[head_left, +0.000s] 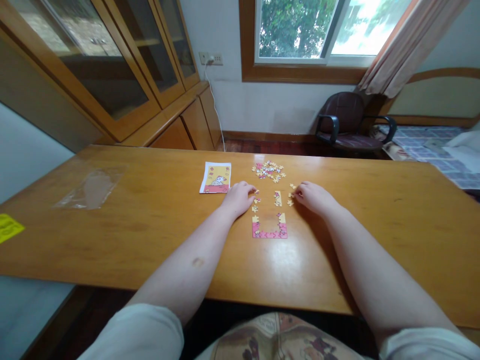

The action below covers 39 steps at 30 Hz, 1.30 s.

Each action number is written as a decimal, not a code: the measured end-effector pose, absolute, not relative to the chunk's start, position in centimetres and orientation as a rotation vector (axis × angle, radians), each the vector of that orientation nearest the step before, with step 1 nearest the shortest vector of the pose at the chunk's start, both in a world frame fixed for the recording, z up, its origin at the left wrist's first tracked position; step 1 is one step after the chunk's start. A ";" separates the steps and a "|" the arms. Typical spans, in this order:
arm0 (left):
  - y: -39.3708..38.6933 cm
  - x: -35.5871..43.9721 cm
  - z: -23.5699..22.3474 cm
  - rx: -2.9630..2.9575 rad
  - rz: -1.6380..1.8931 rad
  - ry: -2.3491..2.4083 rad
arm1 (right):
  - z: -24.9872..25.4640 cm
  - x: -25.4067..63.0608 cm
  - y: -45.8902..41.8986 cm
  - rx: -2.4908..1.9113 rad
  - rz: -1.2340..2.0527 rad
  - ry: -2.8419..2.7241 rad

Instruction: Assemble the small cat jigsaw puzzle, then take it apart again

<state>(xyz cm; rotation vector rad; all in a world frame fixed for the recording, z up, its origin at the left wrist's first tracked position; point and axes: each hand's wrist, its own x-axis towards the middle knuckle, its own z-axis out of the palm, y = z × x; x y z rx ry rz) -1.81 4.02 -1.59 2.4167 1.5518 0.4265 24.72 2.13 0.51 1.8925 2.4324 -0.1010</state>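
My left hand [240,197] rests on the table with its fingers pinched at a small yellow and pink puzzle piece [257,192], left of the partly joined puzzle. Loose pieces lie in a column just below those fingertips. The joined pink and yellow puzzle border [270,234] forms a U shape nearest my body. A short joined strip of yellow pieces [277,198] lies between my hands. On the other side my right hand [312,197] is closed, its fingertips at a yellow puzzle piece [291,195], with other yellow pieces beside it.
A heap of loose puzzle pieces [268,170] lies beyond my hands. The picture card [215,178] is by my left hand. Farther left are a clear plastic bag [92,189] and a yellow label [10,227]. An armchair [348,120] stands behind the wooden table [393,225].
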 end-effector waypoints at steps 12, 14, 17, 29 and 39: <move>4.2 -1.9 -1.9 2.412 0.457 1.539 | -0.5 25.3 2.1 1.929 -0.089 2.549; 4.2 -1.9 -1.9 2.402 0.462 1.540 | -0.4 25.5 2.0 1.947 -0.050 2.570; 4.1 -1.9 -1.7 2.388 0.464 1.538 | -0.5 25.8 2.0 1.931 -0.049 2.620; 4.0 -1.8 -1.4 2.377 0.438 1.542 | -0.9 25.0 2.0 1.924 -0.215 2.631; 4.0 -1.8 -1.1 2.386 0.445 1.553 | -0.2 25.6 1.7 2.082 0.050 2.538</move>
